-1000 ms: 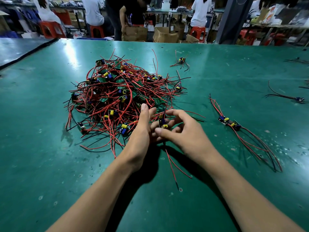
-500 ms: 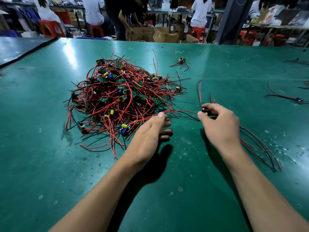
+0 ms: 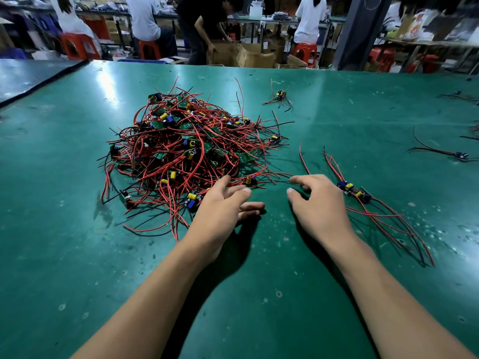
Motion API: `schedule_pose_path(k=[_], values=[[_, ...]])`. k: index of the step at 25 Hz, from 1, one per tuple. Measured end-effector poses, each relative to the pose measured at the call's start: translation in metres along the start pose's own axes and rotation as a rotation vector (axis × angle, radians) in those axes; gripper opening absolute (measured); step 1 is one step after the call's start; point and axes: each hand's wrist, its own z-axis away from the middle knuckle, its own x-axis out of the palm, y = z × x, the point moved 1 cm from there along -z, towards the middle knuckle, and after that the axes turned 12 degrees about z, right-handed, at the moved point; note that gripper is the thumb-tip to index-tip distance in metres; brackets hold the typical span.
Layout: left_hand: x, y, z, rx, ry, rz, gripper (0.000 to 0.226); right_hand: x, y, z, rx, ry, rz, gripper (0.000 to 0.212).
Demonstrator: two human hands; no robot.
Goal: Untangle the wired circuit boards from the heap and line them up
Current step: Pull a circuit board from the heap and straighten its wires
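Boards with red and black leads lie knotted in a heap (image 3: 181,151) on the left-centre of the green desk (image 3: 64,229), with yellow and blue components showing through the wires. The left hand (image 3: 223,206) rests at the heap's near right edge, palm down, its fingers nearly straight and spread. Its grip is slack and wide and holds nothing, and the fingertips lie on the outermost red leads. Just beyond those fingertips a small board (image 3: 250,180) with a yellow capacitor sits at the fringe of the heap, and thin leads run from it to the right. The right hand (image 3: 318,203) is near the left but apart from it, its fingers loosely curled. Its grip is open too, thumb and forefinger parted with nothing pinched between them. The forefinger tip lies at the end of one of those thin leads, though whether it touches cannot be told. Just right of this hand a short row of boards (image 3: 353,190) lies end to end on a slant, their leads trailing toward the near right of the desk. A loose board (image 3: 280,94) lies beyond the heap, and a second loose board (image 3: 461,154) lies far to the right. Behind the desk, people work near cardboard boxes (image 3: 248,57) and red stools (image 3: 77,45).
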Motion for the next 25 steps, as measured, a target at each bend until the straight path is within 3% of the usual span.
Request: schedule_pose_path(k=[7,12,16,18,21,23,25], values=[[-0.004,0.000,0.002,0.062,-0.035,-0.148,0.044,-0.005,0.014,-0.009,0.144,-0.013,0.033,0.042],[-0.005,0.000,0.001,0.074,-0.046,-0.182,0.040,0.002,0.009,-0.010,0.051,-0.055,0.141,0.055],[-0.005,-0.002,0.000,0.073,-0.043,-0.175,0.041,0.004,0.007,-0.009,-0.008,-0.067,0.188,0.039],[-0.004,-0.002,-0.001,0.077,-0.040,-0.157,0.039,0.004,0.006,-0.008,-0.034,-0.058,0.060,0.022],[-0.006,-0.002,-0.001,0.089,-0.034,-0.145,0.035,-0.003,0.002,-0.011,0.012,0.008,-0.292,0.012],[-0.008,-0.002,0.000,0.097,-0.016,-0.118,0.031,-0.013,-0.001,-0.014,0.119,0.047,-0.620,0.014],[-0.009,-0.002,-0.001,0.111,0.013,-0.102,0.023,-0.025,-0.002,-0.017,0.277,-0.029,-1.059,0.015]])
